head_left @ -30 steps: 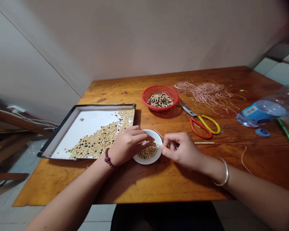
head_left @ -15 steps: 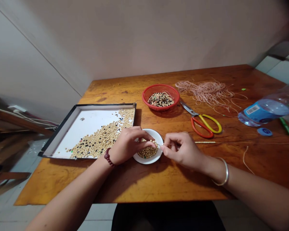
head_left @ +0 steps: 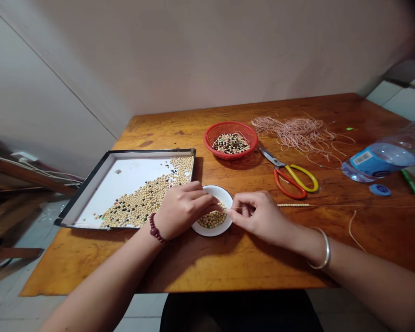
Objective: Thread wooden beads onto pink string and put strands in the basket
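Note:
My left hand is over a small white dish of pale beads. Its fingers are bent together and reach down to the beads; the thumb and whatever the tips pinch are hidden. Just right of the dish, my right hand is closed, thumb against forefinger, on a thin string. Beyond this hand the string runs right across the table, with a row of threaded pale beads on it.
Left stands a black-edged tray with many pale and dark beads. Behind the dish are a red basket of beads, scissors and a tangle of pink string. A plastic bottle and a blue cap lie right.
My left hand has turned palm down, and its fingertips have left the string's end and dropped toward the beads in the dish. My right hand has barely moved and keeps its pinch.

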Motion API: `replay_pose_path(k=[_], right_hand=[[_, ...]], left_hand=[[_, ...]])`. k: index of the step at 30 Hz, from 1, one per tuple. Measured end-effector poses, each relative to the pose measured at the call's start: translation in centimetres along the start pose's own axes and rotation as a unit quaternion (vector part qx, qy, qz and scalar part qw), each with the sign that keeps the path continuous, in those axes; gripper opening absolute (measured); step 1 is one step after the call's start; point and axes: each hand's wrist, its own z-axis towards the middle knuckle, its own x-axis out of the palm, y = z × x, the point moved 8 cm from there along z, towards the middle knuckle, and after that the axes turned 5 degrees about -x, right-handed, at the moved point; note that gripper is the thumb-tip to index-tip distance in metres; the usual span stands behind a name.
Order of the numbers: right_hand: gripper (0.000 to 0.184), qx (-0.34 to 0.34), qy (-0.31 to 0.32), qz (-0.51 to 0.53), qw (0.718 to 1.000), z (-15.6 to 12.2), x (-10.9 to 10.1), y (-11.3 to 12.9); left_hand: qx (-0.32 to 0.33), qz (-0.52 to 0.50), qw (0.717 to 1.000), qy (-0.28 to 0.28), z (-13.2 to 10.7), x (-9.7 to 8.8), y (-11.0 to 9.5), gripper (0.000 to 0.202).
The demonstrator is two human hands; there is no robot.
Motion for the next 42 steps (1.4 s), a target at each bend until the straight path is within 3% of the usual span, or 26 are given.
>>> replay_pose_path(k=[3,6,12,16,21,42], right_hand=[[0.019,0.002,0.011,-0.008,1.0,0.0,0.4,-0.1],[0.019,0.011,0.016,-0.002,1.0,-0.1,0.6,-0.3],[0.02,0.028,0.019,0.05,0.998,0.1,0.5,-0.5],[0.02,0.022,0.01,0.104,0.994,0.2,0.3,-0.4],[0.023,0.007,-0.015,0.117,0.993,0.2,0.0,-0.4],[0.025,0.005,0.001,0.081,0.997,0.0,0.0,-0.1]], left_hand=[[0.022,0.065,0.998,0.011,-0.1,0.0,-0.6,0.019],[0.017,0.065,0.998,0.019,-0.1,0.2,-0.6,0.019],[-0.098,-0.075,0.992,0.0,0.1,0.6,1.5,0.02],[-0.178,-0.18,0.967,0.01,0.1,0.9,2.8,0.02],[-0.224,-0.29,0.931,0.004,0.1,0.9,3.4,0.014],[-0.232,-0.334,0.913,-0.009,0.1,0.6,3.3,0.022]])
